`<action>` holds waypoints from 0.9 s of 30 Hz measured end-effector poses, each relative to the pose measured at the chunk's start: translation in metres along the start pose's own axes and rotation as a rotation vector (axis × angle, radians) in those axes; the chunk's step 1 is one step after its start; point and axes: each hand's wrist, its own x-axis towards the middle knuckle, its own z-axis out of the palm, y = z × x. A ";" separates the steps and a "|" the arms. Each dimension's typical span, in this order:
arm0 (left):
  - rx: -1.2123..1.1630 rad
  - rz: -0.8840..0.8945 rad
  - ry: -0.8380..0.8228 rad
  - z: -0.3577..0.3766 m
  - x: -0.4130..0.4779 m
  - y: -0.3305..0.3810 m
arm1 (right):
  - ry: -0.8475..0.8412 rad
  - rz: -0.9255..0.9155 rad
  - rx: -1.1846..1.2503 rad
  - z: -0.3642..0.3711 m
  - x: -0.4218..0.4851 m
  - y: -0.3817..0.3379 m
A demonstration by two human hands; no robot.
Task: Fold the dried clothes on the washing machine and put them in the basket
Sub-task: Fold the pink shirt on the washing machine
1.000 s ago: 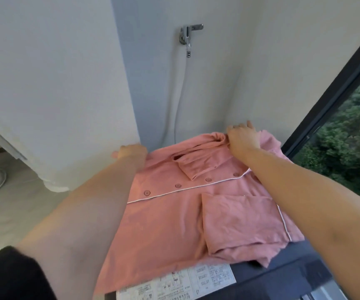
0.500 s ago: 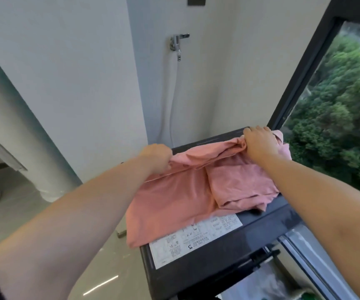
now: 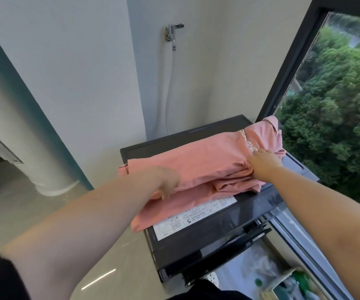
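Garment (image 3: 207, 161), pink, doubled over on itself: lay across the top of the washing machine (image 3: 196, 241), reaching from its left edge to its right. Hung a lower layer past the front left corner and covered part of a white printed label (image 3: 198, 215) near the front edge. Rose crumpled at the far right end, beside the dark window frame (image 3: 282, 83). Bore white lettering (image 3: 248, 144) near that end, too blurred to read.

Left hand (image 3: 166, 180): rested on the near left part of the upper layer, fingertips turned down at the edge of the fold. Was smeared with blur; could not tell whether gripping the cloth or merely touching it.

Right hand (image 3: 263, 161): lay flat on the cloth toward the right end, just beside the lettering, fingers straight and close together. Pressed down behind a bunched ridge of folds; grasped nothing.

Noted a chrome tap (image 3: 173, 32) on the wall behind the machine, with a white hose (image 3: 168, 87) dropping from it out of sight behind the lid. Noted green treetops (image 3: 337, 126) through the glass on the right, and a white round column (image 3: 45, 169) to the left, well apart from the machine.
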 end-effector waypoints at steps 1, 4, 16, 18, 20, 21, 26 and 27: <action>-0.005 0.009 -0.014 0.003 0.002 0.003 | 0.023 -0.024 -0.003 0.002 -0.001 -0.001; -0.007 0.039 -0.027 0.010 0.005 0.010 | 0.127 -0.131 -0.019 -0.004 -0.004 -0.008; -0.089 0.053 -0.151 0.005 0.006 0.013 | -0.104 -0.295 -0.062 0.001 -0.016 -0.015; -0.073 0.046 -0.305 0.009 0.006 0.022 | -0.212 -0.327 -0.144 0.010 -0.017 -0.019; -0.131 0.011 -0.368 0.009 0.007 0.029 | -0.129 -0.267 -0.030 0.008 -0.018 -0.024; -0.193 -0.006 -0.325 0.008 0.008 0.031 | -0.056 -0.210 0.039 0.005 -0.018 -0.026; -0.197 -0.123 0.334 0.007 0.026 0.027 | 0.095 -0.065 0.200 0.016 -0.012 -0.037; -0.221 -0.150 0.353 0.012 0.031 0.027 | 0.006 -0.014 0.230 0.025 -0.011 -0.042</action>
